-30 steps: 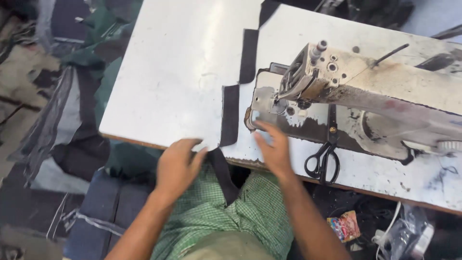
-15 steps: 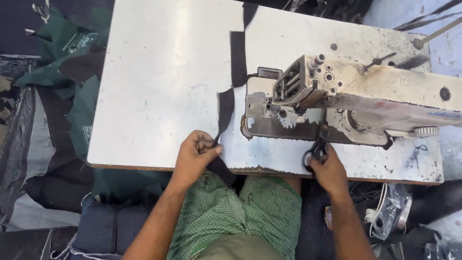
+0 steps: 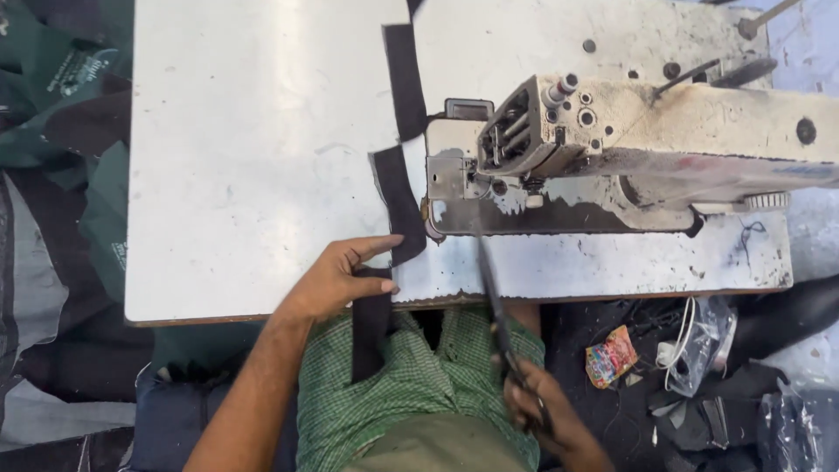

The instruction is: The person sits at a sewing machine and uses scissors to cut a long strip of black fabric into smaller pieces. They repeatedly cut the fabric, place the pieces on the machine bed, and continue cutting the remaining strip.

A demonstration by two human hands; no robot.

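Note:
My left hand (image 3: 336, 278) pinches a long black fabric strip (image 3: 398, 183) at the near edge of the white sewing table (image 3: 253, 166). The strip runs up the table to the left of the sewing machine (image 3: 629, 140), and its lower end hangs over my green checked lap. My right hand (image 3: 546, 415) is low over my lap, closed on the handles of black scissors (image 3: 494, 301). Their blades point up toward the needle area of the machine.
Dark green and black cloth (image 3: 61, 105) is heaped on the floor to the left. On the right of the floor lie a colourful wrapper (image 3: 612, 354), a clear plastic bag with white cords (image 3: 690, 341) and dark bags.
My right hand took the scissors off the table by the machine and drew back over my lap with them. My left hand shifted its grip on the strip at the table edge.

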